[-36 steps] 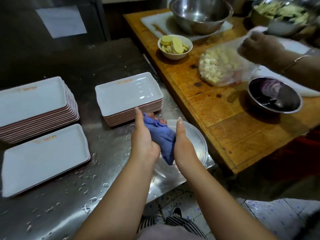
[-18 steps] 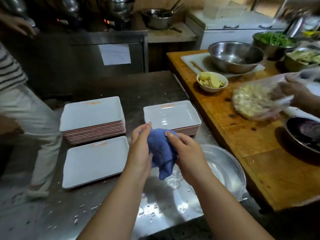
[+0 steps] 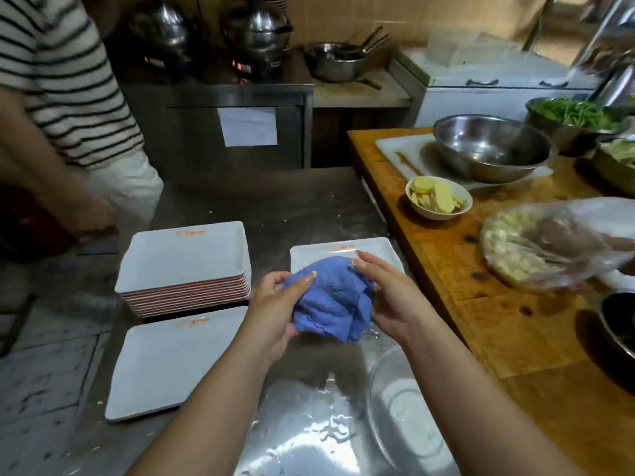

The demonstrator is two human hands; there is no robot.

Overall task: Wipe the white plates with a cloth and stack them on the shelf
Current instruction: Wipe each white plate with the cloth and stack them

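A crumpled blue cloth (image 3: 330,297) hangs between my two hands above the wet steel table (image 3: 302,424). My left hand (image 3: 275,310) grips its left side and my right hand (image 3: 388,297) holds its right side, fingertips on top. White rectangular plates with an orange mark lie on the table. A tall stack (image 3: 185,266) stands at the left. A low stack or single plate (image 3: 161,362) lies nearer me. Another stack (image 3: 343,252) sits just behind the cloth, partly hidden by it.
A shallow steel basin (image 3: 405,400) sits under my right forearm. To the right is a wooden table (image 3: 481,304) with a bowl of slices (image 3: 438,197), steel bowls (image 3: 491,146) and another person's hand in a plastic bag (image 3: 549,242). A person in a striped shirt (image 3: 62,80) stands at left.
My hands have lifted the cloth away from the basin and spread it wider. The view has tilted upward, bringing more of the kitchen and the striped-shirt person into sight.
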